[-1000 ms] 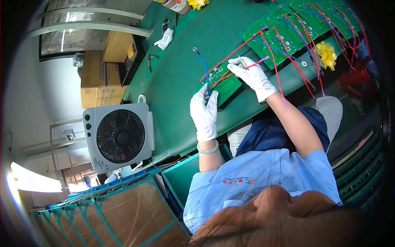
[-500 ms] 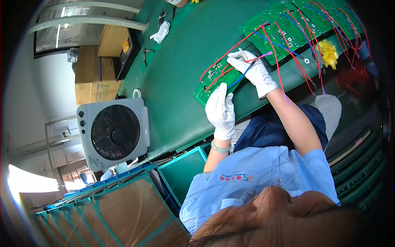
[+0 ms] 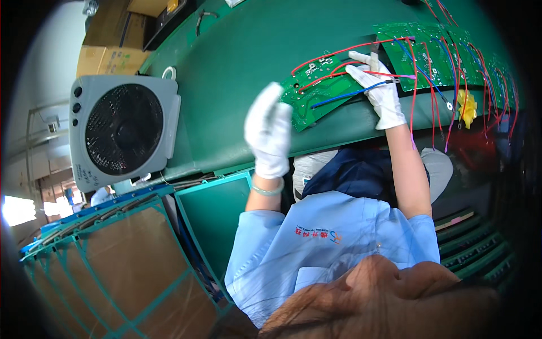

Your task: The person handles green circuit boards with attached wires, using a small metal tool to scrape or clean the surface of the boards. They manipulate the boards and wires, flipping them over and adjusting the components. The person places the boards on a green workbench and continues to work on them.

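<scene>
A green circuit board (image 3: 324,101) lies on the bench mat with two red wires and a blue wire (image 3: 350,96) running from it to the right. My right hand (image 3: 384,101), in a white glove, is at the board's right edge with its fingers stretched and apart. The loose wire ends cross over its fingers and palm. To the left of the board my gloved left hand (image 3: 268,133) is raised with fingers extended, holding nothing visible. Whether its fingertips touch the board's corner I cannot tell.
Several wired circuit boards (image 3: 420,62) overlap in a row at the right, their wires hanging over the bench edge. A yellow bundle (image 3: 467,109) sits beside them. At the left stand a grey box fan (image 3: 124,130) and cardboard boxes (image 3: 110,59). The green bench mat (image 3: 243,62) stretches behind.
My left hand has come away from the board to the left. My right hand stays at the board's right edge, and the blue wire now lies straighter. The whole view has shifted.
</scene>
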Demonstrator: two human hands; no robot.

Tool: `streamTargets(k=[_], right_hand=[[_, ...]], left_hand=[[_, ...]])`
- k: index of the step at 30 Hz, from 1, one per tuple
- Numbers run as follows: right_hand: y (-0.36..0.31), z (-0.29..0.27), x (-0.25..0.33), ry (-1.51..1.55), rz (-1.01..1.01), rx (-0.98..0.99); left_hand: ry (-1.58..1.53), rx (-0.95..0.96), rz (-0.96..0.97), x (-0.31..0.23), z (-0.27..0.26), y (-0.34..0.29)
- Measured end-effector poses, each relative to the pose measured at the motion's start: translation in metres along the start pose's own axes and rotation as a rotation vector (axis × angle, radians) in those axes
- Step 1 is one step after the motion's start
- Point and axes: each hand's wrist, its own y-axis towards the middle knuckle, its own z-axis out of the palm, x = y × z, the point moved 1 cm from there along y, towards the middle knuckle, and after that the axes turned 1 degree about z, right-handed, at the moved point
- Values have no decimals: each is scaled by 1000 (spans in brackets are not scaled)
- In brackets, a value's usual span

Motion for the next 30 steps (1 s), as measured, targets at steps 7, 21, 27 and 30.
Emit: streamTargets(k=[7,21,27,30], right_hand=[[-37,0,32,-67,305,-43],[-96,-45,-10,-415,-5,-7],[-85,-15,7,-624,-178,-109],[-79,-9,9,-722,-190,-95]], left_hand=[[33,258,-267,92,-46,60],[-291,720,-585,123,0,65],[-315,642,-570,121,-2,61],[-431,594,-579,121,0,59]])
